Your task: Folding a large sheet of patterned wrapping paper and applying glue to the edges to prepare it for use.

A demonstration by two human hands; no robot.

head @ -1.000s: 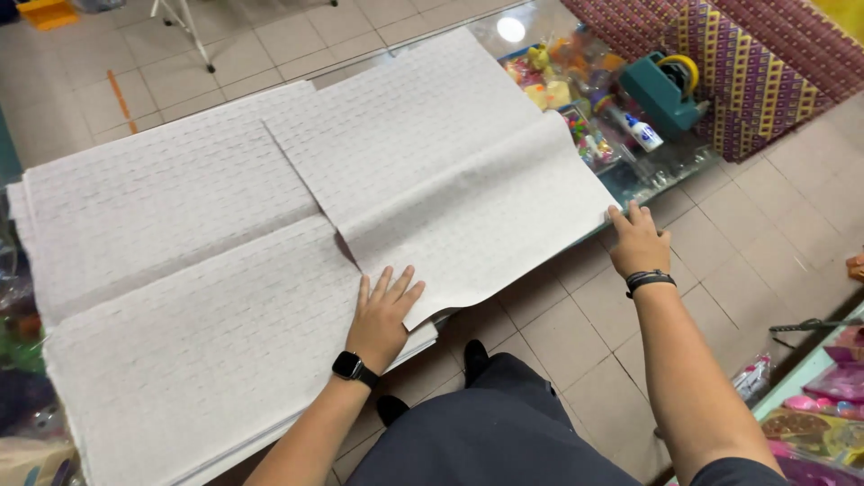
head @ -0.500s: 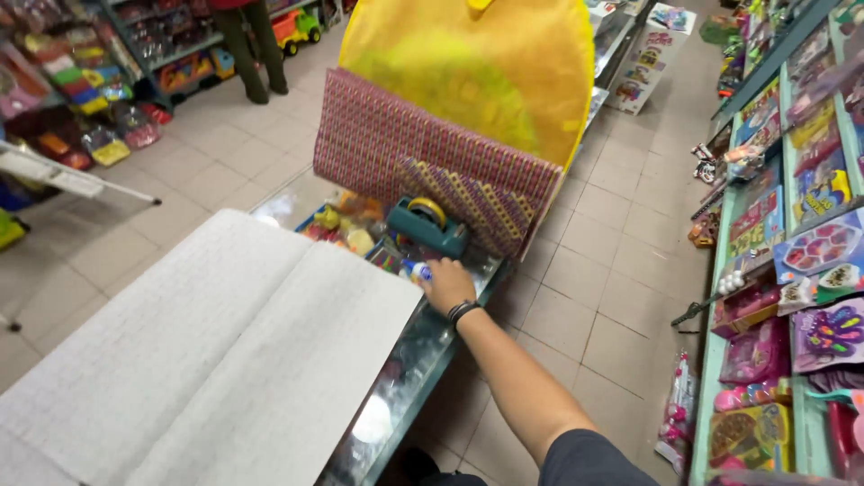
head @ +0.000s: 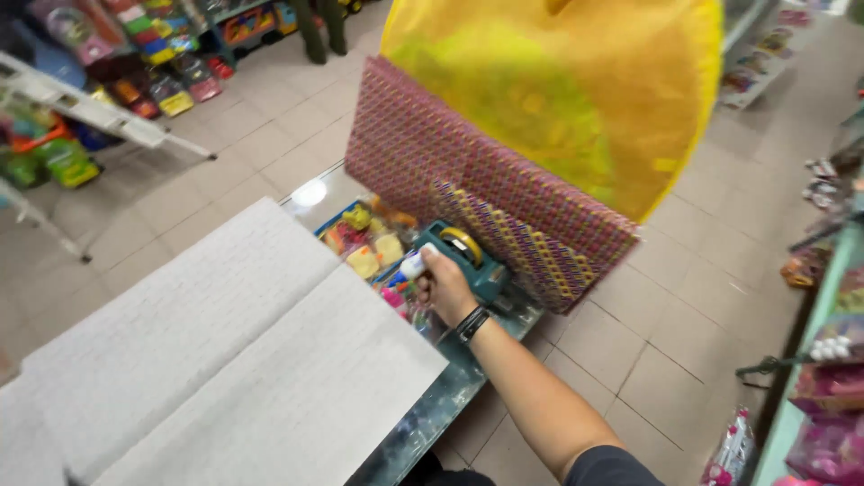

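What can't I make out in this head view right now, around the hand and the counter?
- Left hand: out of frame.
- White tube-shaped item: mostly wrapped by the right hand; kind unclear.
- Teal tape dispenser: near side hidden by that hand.
- Colourful toys under the glass counter: covered by large white textured paper sheets and glare.

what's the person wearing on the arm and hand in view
Only the right hand shows. Its wrist carries a dark band, like a watch or bracelet strap. The forearm is bare up to a short dark grey sleeve near the shoulder. No glove or visible rings.
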